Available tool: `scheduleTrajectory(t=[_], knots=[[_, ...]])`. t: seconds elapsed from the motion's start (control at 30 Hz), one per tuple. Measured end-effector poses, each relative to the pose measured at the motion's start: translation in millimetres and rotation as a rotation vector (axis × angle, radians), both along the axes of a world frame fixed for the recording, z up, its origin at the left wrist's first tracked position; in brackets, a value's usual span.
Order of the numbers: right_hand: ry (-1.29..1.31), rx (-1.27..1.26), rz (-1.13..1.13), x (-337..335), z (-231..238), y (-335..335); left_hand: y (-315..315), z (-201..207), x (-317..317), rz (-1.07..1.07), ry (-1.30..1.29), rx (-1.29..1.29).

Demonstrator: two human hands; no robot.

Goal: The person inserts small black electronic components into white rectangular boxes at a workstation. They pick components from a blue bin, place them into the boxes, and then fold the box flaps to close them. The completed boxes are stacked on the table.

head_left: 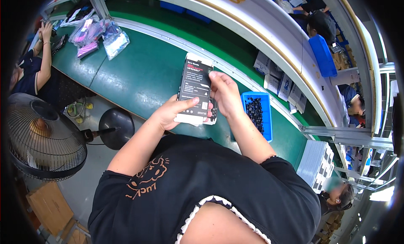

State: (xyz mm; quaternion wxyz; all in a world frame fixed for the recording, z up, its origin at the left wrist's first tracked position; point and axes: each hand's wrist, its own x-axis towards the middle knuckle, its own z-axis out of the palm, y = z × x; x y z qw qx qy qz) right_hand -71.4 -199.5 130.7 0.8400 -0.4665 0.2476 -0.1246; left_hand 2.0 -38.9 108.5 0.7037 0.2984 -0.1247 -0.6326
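Note:
A flat black packaging box (193, 85) with white ends and pale and red print is held up over the green workbench. My left hand (169, 111) is closed around its lower left part, with the thumb lying across the printed face. At the upper right edge of the box, my right hand (224, 91) grips with thumb and fingers, partly curled behind it. Something dark and white shows behind the box's lower right side, too covered to make out. Just right of my right hand is a blue plastic bin (269, 120) holding many small black parts (254, 111).
Bagged pink and blue items (90, 35) lie at the bench's far left, near a co-worker's raised hands (45, 32). A standing fan (46, 134) and black stool (116, 128) are at left. White flat stacks (313, 164) stand at right, below a long shelf (269, 31).

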Motion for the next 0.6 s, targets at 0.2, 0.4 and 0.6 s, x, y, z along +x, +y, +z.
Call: scheduleTrajectory(t=[0.2, 0.4, 0.6], knots=[[-0.030, -0.301, -0.084, 4.8, -11.5, -3.1, -4.3, -11.0, 1.1, 0.200, -0.201, 0.198], [0.015, -0.464, 0.046, -0.7, -5.5, 0.6, -8.4, 5.7, 27.4, 0.648, -0.860, 0.265], [0.003, -0.412, 0.117, -8.5, -4.0, 6.2, 1.9, -6.2, 31.0, 0.537, -0.725, 0.227]])
